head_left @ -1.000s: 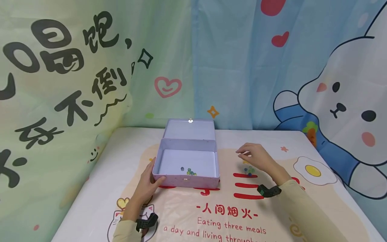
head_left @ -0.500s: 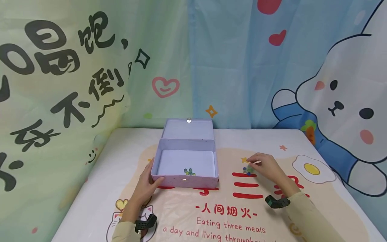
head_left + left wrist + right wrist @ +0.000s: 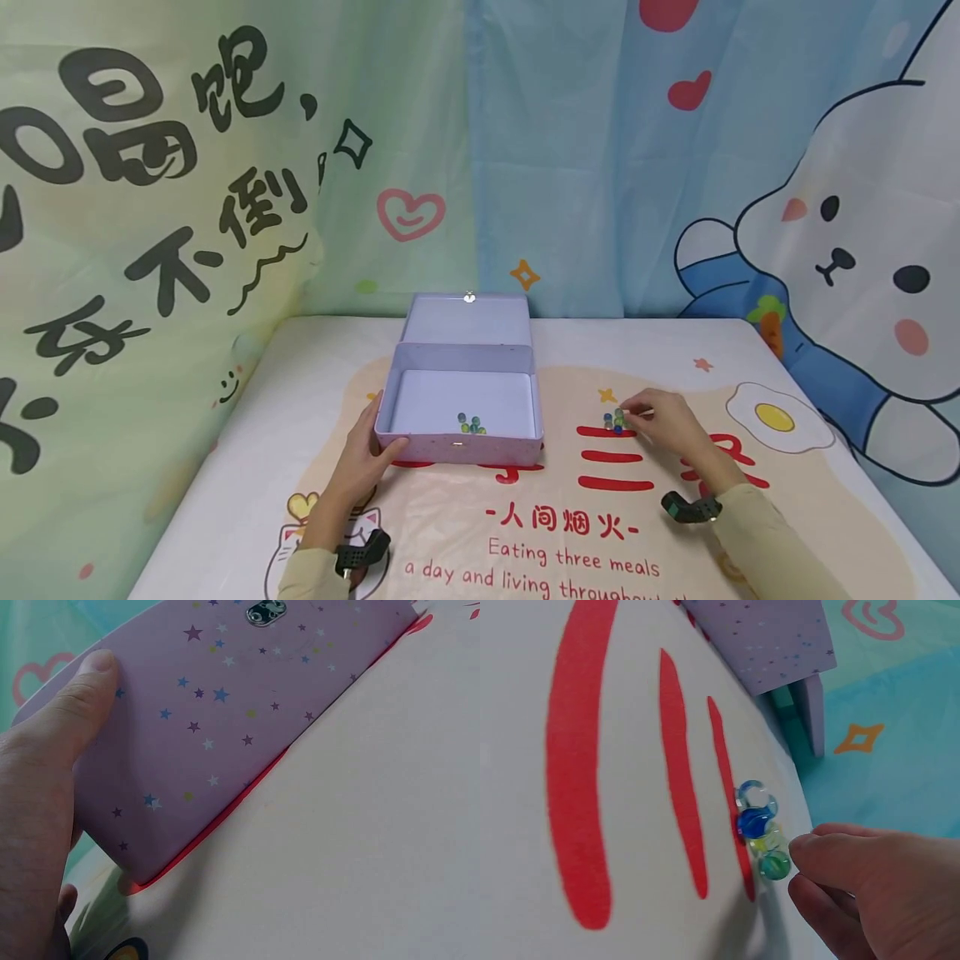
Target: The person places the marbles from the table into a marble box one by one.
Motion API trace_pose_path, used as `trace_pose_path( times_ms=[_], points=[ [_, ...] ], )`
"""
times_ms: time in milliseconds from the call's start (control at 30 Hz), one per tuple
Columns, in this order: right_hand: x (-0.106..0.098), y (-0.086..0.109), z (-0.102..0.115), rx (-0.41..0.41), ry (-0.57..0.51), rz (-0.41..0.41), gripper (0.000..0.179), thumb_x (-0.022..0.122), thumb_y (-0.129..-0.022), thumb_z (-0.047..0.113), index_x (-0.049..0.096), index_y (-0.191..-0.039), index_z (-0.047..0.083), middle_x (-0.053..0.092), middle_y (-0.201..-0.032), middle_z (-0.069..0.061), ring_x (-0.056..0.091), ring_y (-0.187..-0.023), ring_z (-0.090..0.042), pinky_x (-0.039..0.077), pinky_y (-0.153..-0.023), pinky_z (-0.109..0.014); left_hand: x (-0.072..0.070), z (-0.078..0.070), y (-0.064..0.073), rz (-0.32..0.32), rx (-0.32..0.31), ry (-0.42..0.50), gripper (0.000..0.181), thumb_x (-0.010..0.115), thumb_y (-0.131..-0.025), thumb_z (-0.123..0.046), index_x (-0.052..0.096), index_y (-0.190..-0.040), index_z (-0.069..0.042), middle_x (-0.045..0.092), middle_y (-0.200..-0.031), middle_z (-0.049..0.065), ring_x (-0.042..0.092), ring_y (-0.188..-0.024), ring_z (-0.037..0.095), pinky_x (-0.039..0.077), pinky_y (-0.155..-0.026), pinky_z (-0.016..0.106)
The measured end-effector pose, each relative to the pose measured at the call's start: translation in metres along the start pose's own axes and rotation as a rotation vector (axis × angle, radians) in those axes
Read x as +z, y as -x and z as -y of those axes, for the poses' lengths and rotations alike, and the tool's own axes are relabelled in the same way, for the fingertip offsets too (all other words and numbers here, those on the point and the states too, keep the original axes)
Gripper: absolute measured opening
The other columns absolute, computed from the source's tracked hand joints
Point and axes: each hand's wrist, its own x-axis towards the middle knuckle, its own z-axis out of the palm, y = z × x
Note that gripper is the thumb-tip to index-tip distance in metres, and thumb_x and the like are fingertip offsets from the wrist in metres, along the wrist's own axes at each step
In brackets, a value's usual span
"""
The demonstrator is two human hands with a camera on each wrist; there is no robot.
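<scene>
An open lilac tin box (image 3: 459, 450) with small stars on its front stands on the table, its lid tipped back. My left hand (image 3: 362, 458) grips its front left corner, the thumb (image 3: 82, 697) lying on the front wall and the other fingers mostly hidden behind the side. Several glass marbles (image 3: 472, 425) lie together inside, near the front wall. To the right of the box, a small cluster of clear, blue, yellowish and green marbles (image 3: 754, 823) rests on the tablecloth. My right hand (image 3: 663, 421) is at its right side, fingertips apart and close beside the green marble (image 3: 775, 865).
A printed tablecloth (image 3: 555, 508) with red strokes and lettering covers the table. Behind the table hangs a patterned curtain (image 3: 551, 167). Each wrist wears a dark strapped device, such as the one on the right wrist (image 3: 690, 507).
My right hand has come down and right to the marbles on the cloth. Inside the box, a marble that lay apart has joined the others. The left hand keeps its grip.
</scene>
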Motion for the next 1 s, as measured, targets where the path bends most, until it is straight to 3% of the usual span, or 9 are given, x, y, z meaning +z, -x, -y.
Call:
trace_pose_path(
  times_ms=[233, 633, 1000],
  points=[
    [0.0043, 0.0018, -0.002, 0.042, 0.006, 0.025, 0.024, 0.073, -0.083, 0.016, 0.071, -0.106, 0.008, 0.068, -0.1, -0.008, 0.064, -0.093, -0.024, 0.056, -0.082, -0.042, -0.0006, 0.0006, 0.0002, -0.002, 0.035, 0.007, 0.087, 0.068, -0.086, -0.034, 0.014, -0.154, -0.025, 0.022, -0.158, 0.004, 0.025, -0.144, 0.033, 0.027, -0.111, 0.057],
    [0.0061, -0.0009, -0.002, 0.05, 0.017, 0.04, 0.023, 0.072, -0.083, 0.014, 0.071, -0.105, 0.006, 0.068, -0.101, -0.011, 0.064, -0.093, -0.026, 0.056, -0.083, -0.042, -0.0002, 0.0011, 0.0007, -0.006, 0.015, 0.013, 0.087, 0.069, -0.085, -0.035, 0.015, -0.153, -0.028, 0.022, -0.158, 0.001, 0.024, -0.144, 0.03, 0.025, -0.113, 0.055],
    [0.0066, -0.0036, -0.0036, 0.047, 0.032, 0.055, 0.023, 0.072, -0.083, 0.014, 0.072, -0.105, 0.006, 0.069, -0.101, -0.011, 0.064, -0.093, -0.025, 0.055, -0.084, -0.043, -0.0012, 0.0012, 0.0004, 0.0, 0.043, -0.014, 0.089, 0.068, -0.086, -0.034, 0.014, -0.154, -0.019, 0.021, -0.158, 0.006, 0.024, -0.143, 0.036, 0.025, -0.11, 0.06]
  ],
)
